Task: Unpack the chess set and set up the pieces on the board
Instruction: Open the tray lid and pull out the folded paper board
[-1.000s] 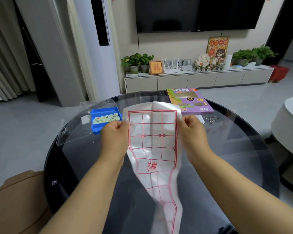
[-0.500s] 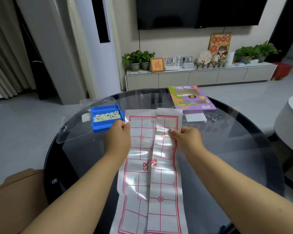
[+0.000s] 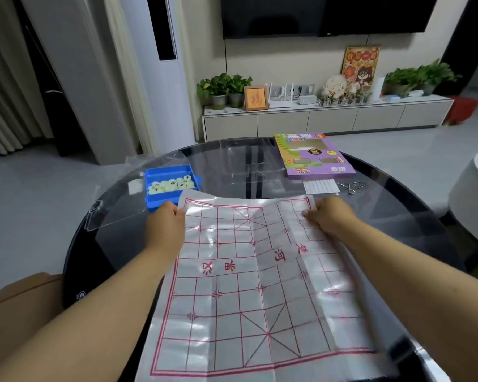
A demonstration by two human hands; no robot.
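At the sheet's far corners, your left hand [image 3: 164, 227] and right hand [image 3: 329, 216] each pinch an edge of the board [image 3: 249, 285], fingers curled on it; draw them apart evenly and lower it so the creases flatten on the table [image 3: 398, 216]. Pieces [image 3: 171, 185] wait in the tray [image 3: 160, 201] at ten o'clock, touching the board's corner.
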